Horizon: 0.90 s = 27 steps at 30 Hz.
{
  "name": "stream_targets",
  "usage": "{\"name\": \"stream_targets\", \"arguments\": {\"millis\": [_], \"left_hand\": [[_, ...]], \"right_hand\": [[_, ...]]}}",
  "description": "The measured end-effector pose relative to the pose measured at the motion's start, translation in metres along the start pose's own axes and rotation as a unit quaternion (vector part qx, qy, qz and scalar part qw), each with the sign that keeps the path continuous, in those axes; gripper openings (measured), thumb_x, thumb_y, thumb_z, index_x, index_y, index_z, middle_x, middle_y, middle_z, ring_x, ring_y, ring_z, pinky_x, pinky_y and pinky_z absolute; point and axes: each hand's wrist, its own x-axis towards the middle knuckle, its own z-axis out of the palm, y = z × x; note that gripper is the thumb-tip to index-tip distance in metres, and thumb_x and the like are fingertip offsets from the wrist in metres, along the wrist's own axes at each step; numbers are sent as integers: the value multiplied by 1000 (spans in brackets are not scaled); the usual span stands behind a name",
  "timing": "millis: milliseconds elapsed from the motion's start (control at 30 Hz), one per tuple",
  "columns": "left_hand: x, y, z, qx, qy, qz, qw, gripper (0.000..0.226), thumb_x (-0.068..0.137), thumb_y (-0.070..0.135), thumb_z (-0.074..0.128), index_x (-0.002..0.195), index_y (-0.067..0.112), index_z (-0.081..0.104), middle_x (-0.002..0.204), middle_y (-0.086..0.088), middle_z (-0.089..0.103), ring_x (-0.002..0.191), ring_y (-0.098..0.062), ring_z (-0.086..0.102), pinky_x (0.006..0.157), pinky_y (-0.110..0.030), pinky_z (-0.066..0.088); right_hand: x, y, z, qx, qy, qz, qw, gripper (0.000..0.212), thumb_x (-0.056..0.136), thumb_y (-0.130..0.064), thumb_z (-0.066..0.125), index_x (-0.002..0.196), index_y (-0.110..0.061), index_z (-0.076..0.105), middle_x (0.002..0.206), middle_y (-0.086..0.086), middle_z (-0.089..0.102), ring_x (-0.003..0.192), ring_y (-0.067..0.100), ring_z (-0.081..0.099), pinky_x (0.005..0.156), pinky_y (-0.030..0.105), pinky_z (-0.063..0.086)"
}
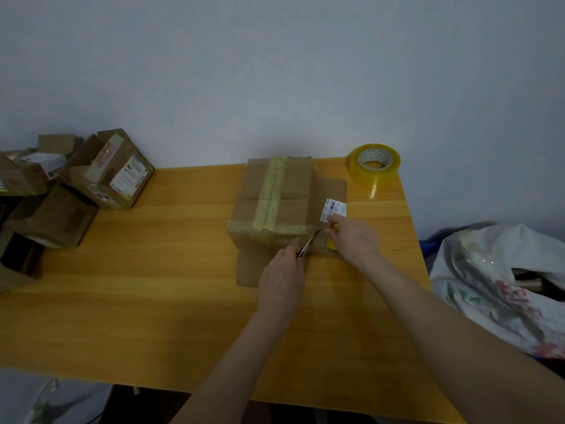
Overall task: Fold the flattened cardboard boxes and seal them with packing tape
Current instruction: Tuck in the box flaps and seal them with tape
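A brown cardboard box [275, 203] stands in the middle of the table, with yellowish tape [270, 191] along its top seam and across its near edge. One flap lies flat to the right and carries a white barcode label [334, 210]. Another flap [249, 267] lies flat toward me. My left hand [282, 280] and my right hand [354, 237] are at the box's near right corner. Each pinches one end of a thin strip [310, 241] that runs between them; it is too blurred to tell tape from a tool. A roll of clear yellow packing tape [373, 163] lies at the far right corner.
The wooden table [153, 286] ends at a grey wall. Several folded and open cardboard boxes [113, 169] are piled at the far left, partly off the table. A white floral plastic bag [501, 280] sits beside the table's right edge.
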Motion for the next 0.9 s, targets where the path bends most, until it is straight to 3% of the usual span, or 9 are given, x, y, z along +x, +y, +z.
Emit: {"name": "stream_targets", "arguments": {"millis": [133,300,467,633,800,867,900], "left_hand": [[2,8,7,41,0,5,999,28,100,16,39,124,15,53,105,-6,58,88,-26,60,66,-28,35],[4,12,10,76,-12,-17,997,31,100,14,39,128,17,49,111,-6,55,90,-28,60,70,-33,41],[11,13,17,107,-33,-27,993,24,99,11,40,119,13,52,109,-7,56,91,-29,61,67,-31,37],[8,1,28,178,-103,-4,979,18,100,13,39,116,13,47,110,-7,53,91,-29,61,69,-33,46],[-12,-30,39,224,-156,-14,962,19,99,10,42,117,15,44,110,-2,57,90,-22,61,62,-29,44],[-6,-35,35,248,-119,21,961,18,95,10,48,113,14,49,110,-4,57,95,-23,57,66,-30,44],[0,-34,32,236,-53,69,968,17,90,12,53,108,12,55,105,-6,58,92,-24,56,65,-31,45]], "right_hand": [[1,0,3,11,5,5,1000,22,99,-35,44,112,-27,60,114,7,65,103,28,59,70,31,39],[1,-1,4,-6,4,1,1000,22,100,-33,42,111,-26,60,114,6,64,103,27,59,70,31,39],[0,-3,6,-18,3,-6,1000,22,100,-32,41,108,-26,60,112,5,65,102,26,59,70,31,38],[2,2,3,44,14,13,999,20,99,-34,42,102,-28,61,108,5,66,96,26,60,72,34,46],[2,8,-1,124,30,21,992,15,98,-32,47,99,-27,62,106,6,66,88,28,61,64,31,41],[2,8,-1,132,26,20,991,15,98,-32,49,99,-26,62,103,6,67,83,27,59,63,31,39],[1,8,-1,130,23,21,991,15,98,-32,49,100,-26,62,100,7,67,79,25,57,62,31,39]]}}
